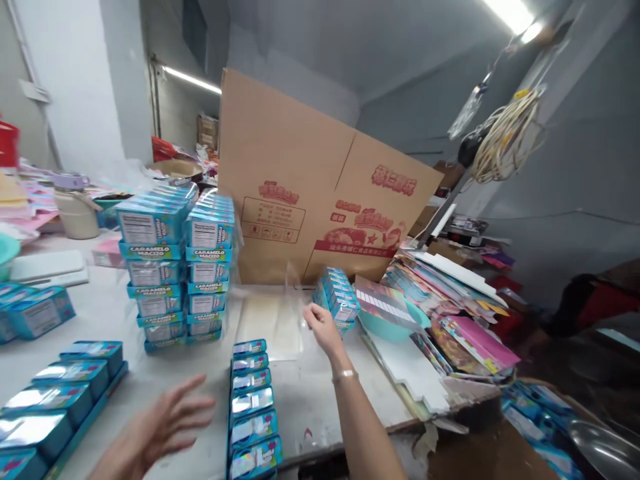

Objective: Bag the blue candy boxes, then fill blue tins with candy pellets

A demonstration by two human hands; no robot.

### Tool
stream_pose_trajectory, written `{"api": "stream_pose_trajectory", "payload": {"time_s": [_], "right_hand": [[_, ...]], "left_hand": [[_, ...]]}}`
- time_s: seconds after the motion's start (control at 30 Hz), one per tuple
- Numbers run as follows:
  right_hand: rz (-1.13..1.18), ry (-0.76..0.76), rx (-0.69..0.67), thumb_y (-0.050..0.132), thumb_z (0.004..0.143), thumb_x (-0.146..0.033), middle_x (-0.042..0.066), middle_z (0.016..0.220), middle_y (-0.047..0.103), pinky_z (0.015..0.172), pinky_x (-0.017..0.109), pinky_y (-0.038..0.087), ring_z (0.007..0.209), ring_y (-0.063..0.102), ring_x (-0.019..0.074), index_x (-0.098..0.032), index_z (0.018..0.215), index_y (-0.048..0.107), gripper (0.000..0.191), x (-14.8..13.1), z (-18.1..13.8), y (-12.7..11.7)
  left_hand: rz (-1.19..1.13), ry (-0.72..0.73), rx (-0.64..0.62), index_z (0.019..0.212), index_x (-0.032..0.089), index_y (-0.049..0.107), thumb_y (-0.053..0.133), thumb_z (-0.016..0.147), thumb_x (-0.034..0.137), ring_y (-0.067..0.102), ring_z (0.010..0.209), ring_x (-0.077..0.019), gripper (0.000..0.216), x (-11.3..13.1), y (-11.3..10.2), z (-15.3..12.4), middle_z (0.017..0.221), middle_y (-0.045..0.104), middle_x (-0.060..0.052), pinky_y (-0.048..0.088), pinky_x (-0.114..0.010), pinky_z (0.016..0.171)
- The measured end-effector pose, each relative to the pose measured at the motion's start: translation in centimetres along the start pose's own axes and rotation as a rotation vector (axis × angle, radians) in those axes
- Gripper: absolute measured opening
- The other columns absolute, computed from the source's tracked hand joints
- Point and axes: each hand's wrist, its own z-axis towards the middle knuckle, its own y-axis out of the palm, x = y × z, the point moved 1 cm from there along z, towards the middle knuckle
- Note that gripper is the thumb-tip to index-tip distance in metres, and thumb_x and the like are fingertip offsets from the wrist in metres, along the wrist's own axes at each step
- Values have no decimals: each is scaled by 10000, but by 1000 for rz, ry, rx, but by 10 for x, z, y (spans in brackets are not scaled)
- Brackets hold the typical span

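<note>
My right hand (323, 327) reaches forward and grips the edge of a clear plastic sheet (280, 313) lying on the table, close to a small stack of blue boxes (337, 298). My left hand (160, 427) hovers open, fingers spread, low at the front beside a row of blue candy boxes (253, 407) lined up towards me. Two tall wrapped stacks of blue boxes (180, 267) stand behind them on the white table (150, 373).
A big flattened cardboard carton (310, 193) leans upright at the back. Blue boxes in a tray (55, 407) sit at the left front. A teal bowl (390, 323) and piles of printed cards (450, 313) crowd the right side. A jar (77, 207) stands far left.
</note>
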Motion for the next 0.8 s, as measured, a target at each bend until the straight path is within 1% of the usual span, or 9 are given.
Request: {"api": "stream_pose_trajectory", "payload": {"time_s": [0.1,0.17,0.23,0.3,0.37,0.47,0.57,0.7,0.8], "right_hand": [[19,-244,-102,477,1000,-394,-22,664,485,631,265,353,657,477,135,-210,668,481,380,-58,-85,-25],[-215,-378,-173,494,1013,-336,-3,713,553,640,278,338,709,528,150,-213,691,504,344,-85,-141,-21],[-481,-548,-112,516,992,-329,13,711,583,602,308,290,684,521,168,-222,712,514,300,-96,-186,-7],[-663,-687,18,520,969,-347,19,652,565,572,337,235,619,476,180,-225,702,504,295,-94,-218,9],[-746,-734,124,508,960,-346,20,603,530,564,353,200,579,435,186,-226,681,483,304,-85,-239,20],[-755,-671,169,525,939,-303,27,614,531,565,359,188,584,423,194,-231,693,463,263,-77,-261,22],[-704,-575,150,562,920,-262,32,644,557,572,354,219,610,442,198,-238,710,447,240,-80,-280,16],[-585,-558,108,584,923,-259,26,631,588,549,348,234,591,466,186,-244,703,489,241,-99,-305,5],[-200,-475,-191,568,979,-352,5,648,622,547,316,308,618,542,172,-254,699,585,298,-113,-311,-11]], "left_hand": [[-228,-37,-218,1508,224,422,525,717,886,633,1241,-361,1036,71,21,44,1445,607,-173,570,-456,881],[-219,-39,-277,1525,193,358,631,696,837,621,1248,-371,1085,108,33,59,1508,525,-218,578,-450,852],[-132,-8,-327,1500,217,394,749,670,744,651,1191,-365,1045,125,45,62,1498,527,-215,582,-436,822],[23,57,-353,1390,221,533,854,648,595,711,1021,-304,891,124,53,58,1323,660,-166,568,-359,750],[187,140,-362,1191,177,669,894,633,472,697,779,-216,670,110,58,52,967,740,-89,502,-269,630],[381,276,-337,948,147,732,846,656,447,528,536,-148,434,83,58,43,592,602,3,370,-241,507],[638,441,-269,778,172,726,734,756,459,449,529,-138,288,69,55,30,562,557,7,320,-248,518],[953,596,-274,583,185,602,630,857,479,423,570,-139,403,72,52,3,568,513,-1,284,-253,550],[1013,693,-300,693,197,644,622,877,487,449,578,-141,344,83,52,-18,602,555,2,282,-254,562]]}}
